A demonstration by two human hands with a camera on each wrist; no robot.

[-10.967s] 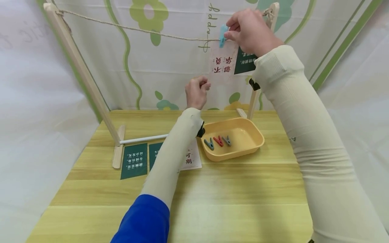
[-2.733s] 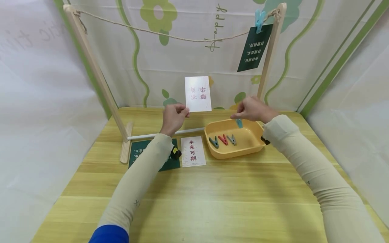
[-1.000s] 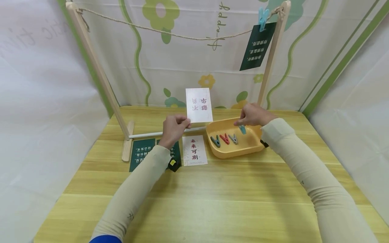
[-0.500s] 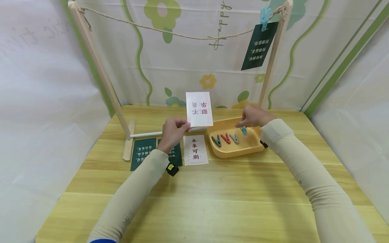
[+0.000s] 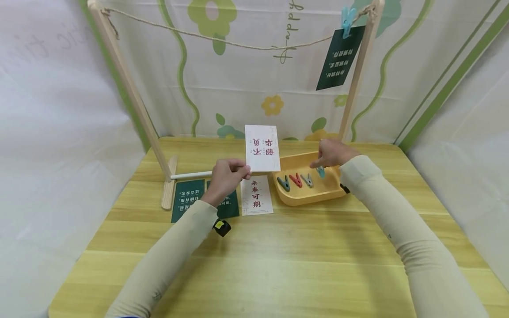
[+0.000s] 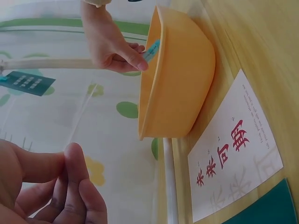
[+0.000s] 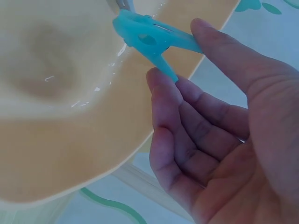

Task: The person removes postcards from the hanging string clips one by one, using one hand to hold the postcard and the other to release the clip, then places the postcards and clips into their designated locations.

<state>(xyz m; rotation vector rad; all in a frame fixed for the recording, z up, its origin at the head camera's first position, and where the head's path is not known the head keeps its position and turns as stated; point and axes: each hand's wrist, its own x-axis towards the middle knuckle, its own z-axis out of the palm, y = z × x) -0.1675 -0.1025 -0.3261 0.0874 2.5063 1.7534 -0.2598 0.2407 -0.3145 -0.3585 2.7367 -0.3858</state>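
Observation:
My left hand pinches a white card with red characters by its lower left corner, holding it up off the table. In the left wrist view I cannot make out that card beyond the fingers. My right hand is over the yellow tray and pinches a light blue clothespin by its handles, between thumb and fingertips. Inside the tray lie a dark green clothespin, a red clothespin and a grey clothespin.
A rope sags between two wooden posts. Near its right end a blue clothespin holds a green card. Two green cards and a white card lie left of the tray, before a white rod.
Earlier my right hand was up at the rope with the blue clothespin on the white card. Both have since come down, apart from each other. Lately the left hand has lowered the card slightly.

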